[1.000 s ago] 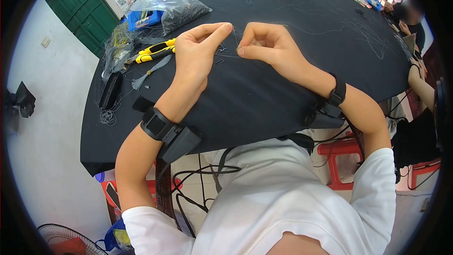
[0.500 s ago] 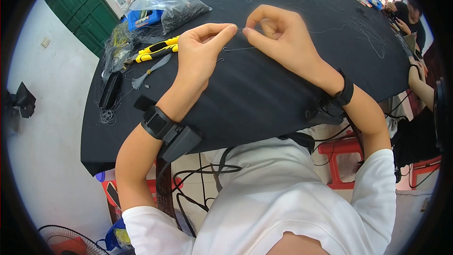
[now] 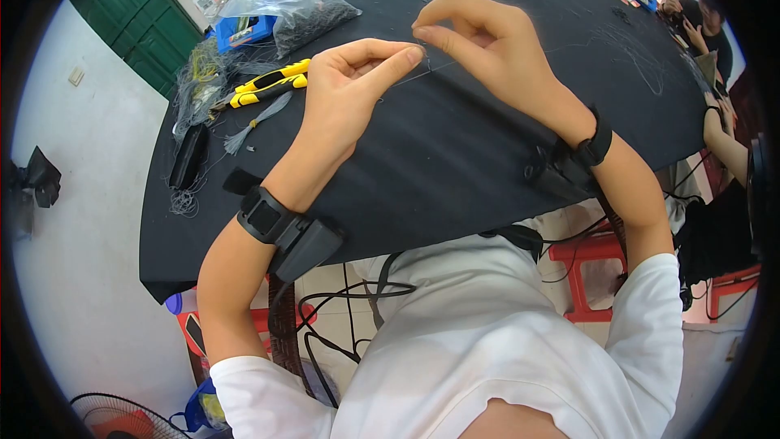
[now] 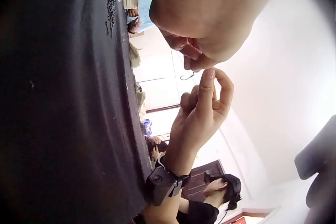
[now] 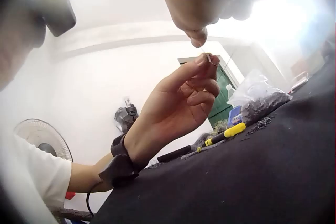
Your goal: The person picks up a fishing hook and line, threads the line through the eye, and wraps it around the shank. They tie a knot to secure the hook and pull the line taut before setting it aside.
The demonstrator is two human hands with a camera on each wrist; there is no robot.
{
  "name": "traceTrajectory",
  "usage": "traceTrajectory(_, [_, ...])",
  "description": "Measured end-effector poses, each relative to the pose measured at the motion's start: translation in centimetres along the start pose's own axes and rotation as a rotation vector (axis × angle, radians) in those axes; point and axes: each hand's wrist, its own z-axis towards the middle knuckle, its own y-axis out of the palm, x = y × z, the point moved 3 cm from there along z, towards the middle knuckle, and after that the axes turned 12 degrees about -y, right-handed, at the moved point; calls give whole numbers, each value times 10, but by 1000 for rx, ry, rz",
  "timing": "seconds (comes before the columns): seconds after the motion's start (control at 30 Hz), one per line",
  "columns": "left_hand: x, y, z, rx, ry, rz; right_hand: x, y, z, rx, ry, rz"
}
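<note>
My left hand [image 3: 345, 85] pinches a small fish hook [image 5: 212, 60] between thumb and forefinger, above the dark tablecloth. A thin line [image 5: 229, 58] runs from near the hook. Just up and to the right in the head view, my right hand [image 3: 500, 45] has thumb and forefinger pressed together on the thin line, with the other fingers curled. In the left wrist view the hook [image 4: 187, 77] hangs out below the left fingers, close to the right fingertips [image 4: 208, 74]. The two hands' fingertips are a short gap apart.
Yellow-black pliers [image 3: 272, 83], a tied bundle of line [image 3: 258, 122] and a black case [image 3: 189, 154] lie left. Behind them are tangled line [image 3: 199, 85], a blue box [image 3: 244, 30] and a clear bag [image 3: 305, 12] of small dark pieces. Another person [image 3: 715, 32] sits at right.
My right hand has risen away from me and to the right, its fingertips now above the left ones. The left hand has shifted slightly right, still pinching the hook.
</note>
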Motion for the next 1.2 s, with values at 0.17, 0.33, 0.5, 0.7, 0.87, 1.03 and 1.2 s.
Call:
traceTrajectory(0.17, [0,-2,0,-58,20,-98,10,3,-5,38,142,140])
traceTrajectory(0.33, [1,0,0,-58,55,-108,10,4,-6,-3,216,240])
traceTrajectory(0.5, [1,-3,1,-64,85,-83,11,7,-8,-19,260,299])
traceTrajectory(0.7, [2,-2,2,-76,130,-68,12,17,-14,-16,478,632])
traceTrajectory(0.87, [3,0,2,-134,133,-76,9,27,-22,-93,885,1023])
traceTrajectory(1.03, [0,-3,1,-57,81,-43,12,34,-31,-36,1002,1231])
traceTrajectory(1.2, [-3,-4,1,17,59,-62,-2,38,-32,-28,917,1101])
